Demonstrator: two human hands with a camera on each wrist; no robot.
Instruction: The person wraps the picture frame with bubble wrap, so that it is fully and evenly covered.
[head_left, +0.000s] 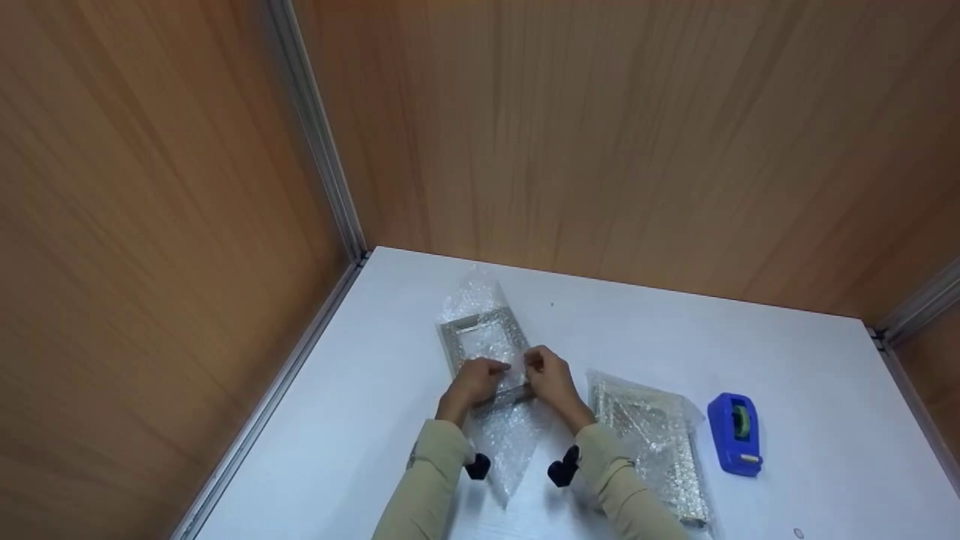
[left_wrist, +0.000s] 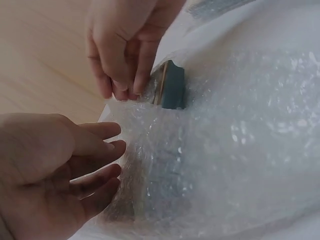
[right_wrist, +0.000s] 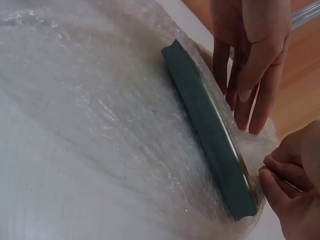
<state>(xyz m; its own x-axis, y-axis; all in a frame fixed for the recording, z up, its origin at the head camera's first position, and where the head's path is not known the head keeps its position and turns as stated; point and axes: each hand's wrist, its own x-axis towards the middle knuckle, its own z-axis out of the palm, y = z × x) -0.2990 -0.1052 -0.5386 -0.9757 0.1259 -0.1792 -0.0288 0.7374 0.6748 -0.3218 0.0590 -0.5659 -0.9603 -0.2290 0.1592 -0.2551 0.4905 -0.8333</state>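
Observation:
A picture frame [head_left: 452, 349] lies on the white table, covered by clear bubble wrap [head_left: 504, 442] that spreads past both of its ends. Its greenish-grey edge [right_wrist: 207, 132] shows at the open side of the wrap in the right wrist view. My left hand [head_left: 478, 381] is over the frame's near left part. Its fingers [left_wrist: 102, 195] are extended and loosely bent, touching the wrapped frame. My right hand [head_left: 553, 381] is at the frame's right side. In the right wrist view, this right hand [right_wrist: 297, 175] pinches the bubble wrap's edge between thumb and fingers.
To the right lies another bubble-wrapped frame [head_left: 649, 427], close to my right forearm. Beyond it stands a blue tape dispenser [head_left: 735, 435] with a greenish roll. Wood-look panels [head_left: 600, 150] wall in the table [head_left: 360, 390] at the back and sides.

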